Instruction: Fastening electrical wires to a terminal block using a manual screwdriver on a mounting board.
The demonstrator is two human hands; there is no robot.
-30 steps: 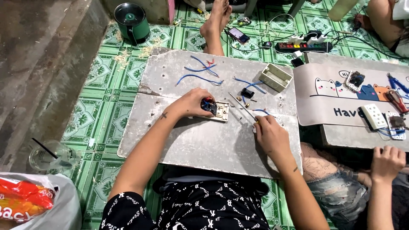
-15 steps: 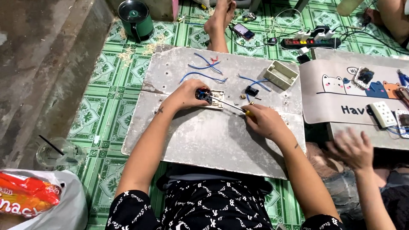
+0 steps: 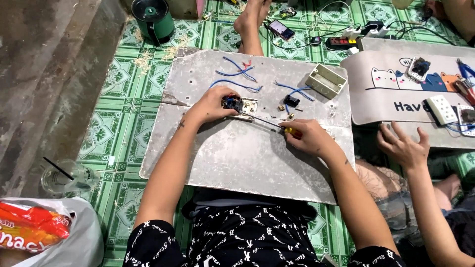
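My left hand (image 3: 213, 105) presses a small white switch plate (image 3: 248, 108) with a dark module against a grey board (image 3: 237, 158) on my lap. My right hand (image 3: 308, 137) grips a screwdriver with a yellow and red handle (image 3: 292, 131); its thin shaft runs left to the plate. Loose blue wires (image 3: 237, 74), a small black part (image 3: 291, 101) and a cream wall box (image 3: 325, 80) lie on the far half of the board.
Another person's hand (image 3: 403, 147) rests at the right by a cat-print mat (image 3: 396, 94) holding switches and pliers. A green round can (image 3: 153, 19), a phone (image 3: 283, 29), a power strip (image 3: 346, 39), a plastic cup (image 3: 64, 178) and a snack bag (image 3: 34, 225) lie about on the green mat.
My right hand has slid left and up with the screwdriver toward the switch plate. The other person's hand has moved up toward the cat mat.
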